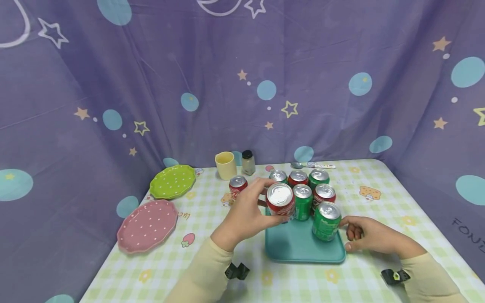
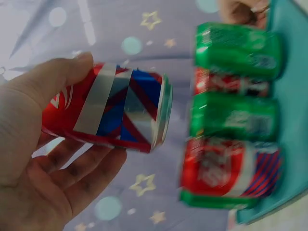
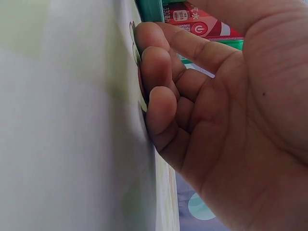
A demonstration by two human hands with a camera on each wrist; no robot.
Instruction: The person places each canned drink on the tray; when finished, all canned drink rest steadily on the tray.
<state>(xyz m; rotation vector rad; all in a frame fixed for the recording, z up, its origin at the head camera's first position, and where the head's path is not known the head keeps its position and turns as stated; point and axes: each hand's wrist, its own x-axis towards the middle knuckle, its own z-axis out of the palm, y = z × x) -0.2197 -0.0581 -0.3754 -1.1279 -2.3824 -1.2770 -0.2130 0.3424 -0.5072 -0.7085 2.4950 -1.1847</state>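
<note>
My left hand (image 1: 248, 208) grips a red soda can (image 1: 280, 200) by its sides, fingers and thumb round it. In the left wrist view the held can (image 2: 127, 108) shows blue and silver stripes, its base apart from the tray. Below it lies a teal tray (image 1: 293, 248) with several upright red and green cans; a green can (image 1: 326, 225) stands nearest the front right. My right hand (image 1: 373, 237) rests on the table at the tray's right edge. Its index finger and thumb reach the rim, while the other fingers (image 3: 156, 67) curl loosely against the tablecloth.
Another red can (image 1: 237, 185) stands left of the tray. Farther back are a yellow cup (image 1: 226, 166), a black-capped jar (image 1: 248, 163) and a spoon (image 1: 314, 166). A green plate (image 1: 173, 181) and a pink plate (image 1: 147, 226) lie along the left edge.
</note>
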